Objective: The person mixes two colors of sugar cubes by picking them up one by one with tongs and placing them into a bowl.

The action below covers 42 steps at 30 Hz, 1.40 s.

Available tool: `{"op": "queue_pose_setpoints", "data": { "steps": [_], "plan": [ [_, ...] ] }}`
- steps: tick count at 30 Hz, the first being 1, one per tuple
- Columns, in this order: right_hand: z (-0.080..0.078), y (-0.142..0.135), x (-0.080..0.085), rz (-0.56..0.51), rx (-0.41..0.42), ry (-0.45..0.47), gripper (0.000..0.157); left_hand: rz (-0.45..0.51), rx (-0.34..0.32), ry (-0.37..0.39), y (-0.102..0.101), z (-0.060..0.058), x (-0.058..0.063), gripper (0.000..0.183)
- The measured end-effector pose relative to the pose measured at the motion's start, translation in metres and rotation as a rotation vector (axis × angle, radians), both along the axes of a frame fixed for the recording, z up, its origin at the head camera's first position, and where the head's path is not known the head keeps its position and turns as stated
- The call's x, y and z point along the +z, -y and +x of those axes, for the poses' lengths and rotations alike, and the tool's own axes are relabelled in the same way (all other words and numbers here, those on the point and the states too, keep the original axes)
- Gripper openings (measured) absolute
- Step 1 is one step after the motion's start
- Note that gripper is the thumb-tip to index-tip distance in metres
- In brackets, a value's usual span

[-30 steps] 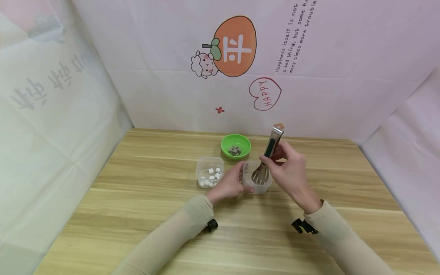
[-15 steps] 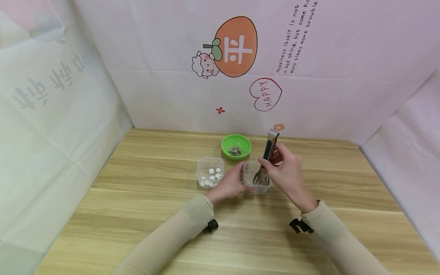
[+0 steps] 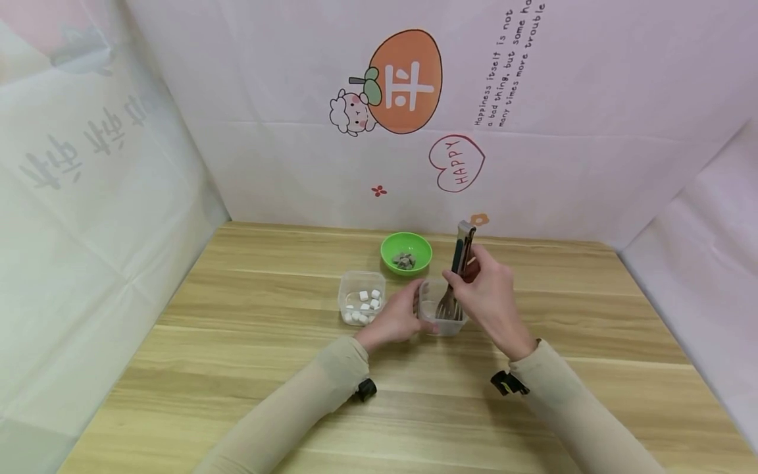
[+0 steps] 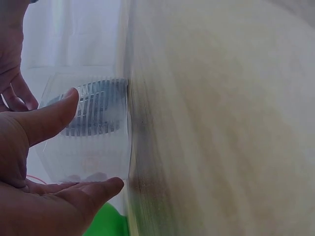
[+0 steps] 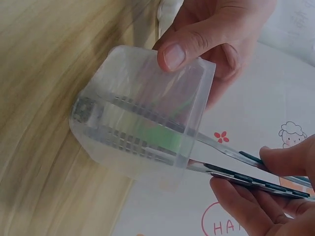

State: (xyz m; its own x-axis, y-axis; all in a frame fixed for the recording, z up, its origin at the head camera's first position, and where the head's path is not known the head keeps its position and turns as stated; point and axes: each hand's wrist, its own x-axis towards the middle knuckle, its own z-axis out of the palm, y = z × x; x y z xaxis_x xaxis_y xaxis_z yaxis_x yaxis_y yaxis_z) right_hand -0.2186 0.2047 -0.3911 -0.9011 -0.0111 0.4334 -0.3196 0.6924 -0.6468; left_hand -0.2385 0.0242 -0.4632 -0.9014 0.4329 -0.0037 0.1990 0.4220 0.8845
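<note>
My left hand grips the left side of a clear plastic container, thumb and fingers spread along its walls. In my right hand is a pair of metal tongs with dark grips, pinched between thumb and fingers. Their slotted heads reach down into the container, one on each side of a small gap. At the container's bottom, near the tong tips, the right wrist view shows a greyish lump through the cloudy plastic. The tongs stand nearly upright in the head view.
Left of my left hand stands a second clear container with several white cubes. Behind the two containers is a green bowl holding greyish-brown pieces. A printed white cloth rises at the back edge of the wooden table.
My right hand has shifted a little left, and the tongs have swung more upright and lower inside the container. The left hand and the container have stayed in place.
</note>
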Motion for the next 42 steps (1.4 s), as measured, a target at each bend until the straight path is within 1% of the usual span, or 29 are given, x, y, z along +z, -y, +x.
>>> {"op": "queue_pose_setpoints", "data": {
  "steps": [3, 8, 13, 20, 26, 33, 37, 42],
  "plan": [
    [0.000, 0.000, -0.001, -0.001, -0.005, -0.003, 0.023, -0.011, 0.003, -0.004, 0.000, 0.000, 0.000, 0.102],
    [0.000, 0.000, -0.004, -0.008, -0.006, -0.035, 0.022, -0.018, 0.008, -0.006, 0.000, 0.000, 0.000, 0.102],
    [0.000, -0.002, -0.006, -0.039, -0.001, -0.064, 0.022, -0.025, 0.002, -0.011, 0.000, 0.000, 0.000, 0.101],
    [-0.003, -0.006, -0.010, -0.116, 0.043, -0.121, 0.025, -0.039, 0.007, -0.020, 0.001, 0.001, 0.000, 0.102],
    [-0.007, -0.012, -0.014, -0.170, 0.087, -0.156, 0.026, -0.016, -0.003, -0.023, 0.001, 0.002, -0.001, 0.101],
    [-0.009, -0.017, -0.016, -0.188, 0.114, -0.172, 0.025, 0.012, -0.012, -0.012, 0.001, 0.002, -0.002, 0.101],
    [-0.008, -0.017, -0.013, -0.188, 0.112, -0.171, 0.025, 0.022, -0.015, 0.001, 0.001, 0.003, 0.000, 0.101],
    [-0.005, -0.018, 0.001, -0.198, 0.103, -0.222, 0.025, 0.008, -0.001, 0.005, 0.001, 0.003, 0.001, 0.102]
  ]
}}
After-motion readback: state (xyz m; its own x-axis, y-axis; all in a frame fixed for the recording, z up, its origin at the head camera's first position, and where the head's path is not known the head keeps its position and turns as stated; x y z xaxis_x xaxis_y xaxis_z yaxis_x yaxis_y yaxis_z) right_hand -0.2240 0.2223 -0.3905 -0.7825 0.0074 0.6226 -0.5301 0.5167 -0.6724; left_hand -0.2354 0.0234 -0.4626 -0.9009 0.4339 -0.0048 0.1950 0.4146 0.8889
